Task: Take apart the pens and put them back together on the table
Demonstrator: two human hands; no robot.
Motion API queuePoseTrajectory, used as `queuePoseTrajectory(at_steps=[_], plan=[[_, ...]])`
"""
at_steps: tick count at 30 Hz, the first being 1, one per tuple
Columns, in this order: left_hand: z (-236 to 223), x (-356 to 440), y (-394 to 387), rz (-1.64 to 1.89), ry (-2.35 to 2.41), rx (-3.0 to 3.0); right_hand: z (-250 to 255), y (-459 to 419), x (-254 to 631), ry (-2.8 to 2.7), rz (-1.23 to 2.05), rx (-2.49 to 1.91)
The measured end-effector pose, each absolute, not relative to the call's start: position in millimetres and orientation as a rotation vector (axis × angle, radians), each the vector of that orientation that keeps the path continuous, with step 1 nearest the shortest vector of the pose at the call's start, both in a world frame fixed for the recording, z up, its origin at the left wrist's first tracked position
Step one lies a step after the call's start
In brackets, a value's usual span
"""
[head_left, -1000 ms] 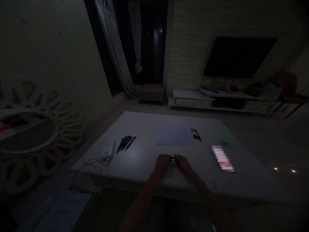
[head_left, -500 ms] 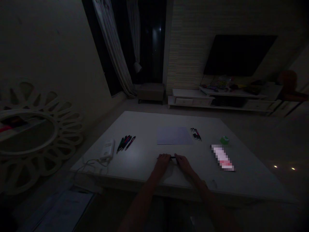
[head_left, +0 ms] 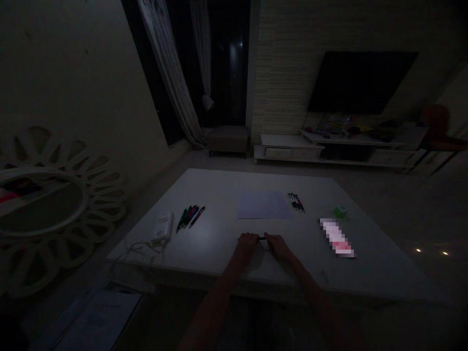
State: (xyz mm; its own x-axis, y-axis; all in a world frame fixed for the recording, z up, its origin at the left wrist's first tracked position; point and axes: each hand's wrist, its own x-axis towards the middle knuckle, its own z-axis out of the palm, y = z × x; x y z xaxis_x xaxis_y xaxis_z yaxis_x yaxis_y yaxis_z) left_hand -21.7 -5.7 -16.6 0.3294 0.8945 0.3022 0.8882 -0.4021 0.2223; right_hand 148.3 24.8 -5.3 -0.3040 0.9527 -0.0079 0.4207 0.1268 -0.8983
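Near the front edge of the white table, my left hand and my right hand are closed on the two ends of a dark pen. It lies crosswise between them, with a short stretch showing in the gap. Just beyond my hands rests a sheet of white paper. To its right is a small row of pens. Over on the left several coloured pens lie in a loose group. The dim light hides the detail of my fingers.
A white power strip with cables sits at the table's left edge. On the right are a phone with a blurred screen and a green, round object. A flower-shaped mirror frame stands left of the table.
Almost nothing differs. Both hands stay in the same place with the pen between them, and the view has shifted very slightly.
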Motion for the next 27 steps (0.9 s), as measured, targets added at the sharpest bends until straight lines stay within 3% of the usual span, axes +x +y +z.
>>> queuePoseTrajectory(at_steps=[27], plan=[[-16.5,-22.2,-7.7,0.703,1.707,2.602,-7.4,30.2,149.5,-1.721,1.283,-1.264]])
